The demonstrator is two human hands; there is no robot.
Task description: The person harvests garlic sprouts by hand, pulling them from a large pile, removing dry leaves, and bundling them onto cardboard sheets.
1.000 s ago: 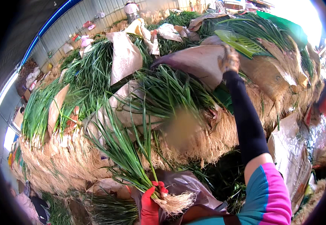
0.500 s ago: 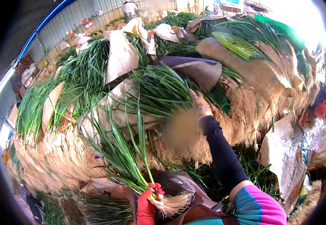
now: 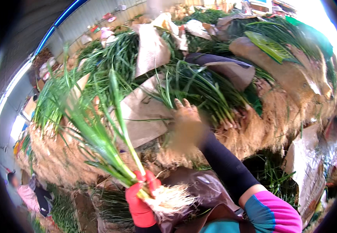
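Note:
My left hand (image 3: 141, 194), in a red glove, is closed around the stems of a bunch of green garlic (image 3: 102, 143). Its long leaves point up and left, blurred by motion; its pale roots (image 3: 172, 198) spread right of the glove. My right hand (image 3: 188, 114), in a patterned glove below a black sleeve, reaches forward over the pile with fingers apart. The fingertips are at the left edge of more green garlic (image 3: 203, 87), next to a beige sack cloth (image 3: 143, 112). A blurry smudge hides part of this hand; nothing shows in its fingers.
The long heap carries a fringe of pale roots (image 3: 271, 122) along its near side. Sack cloths (image 3: 151, 48) and a dark purple cover (image 3: 221, 64) lie over parts. Brown plastic sheeting (image 3: 199, 186) is close to me. A person (image 3: 28, 194) is at the lower left.
My right hand has moved left along the pile, away from the stem ends, and its fingers have spread. The bunch in my left hand has moved left and slightly up. The view has shifted.

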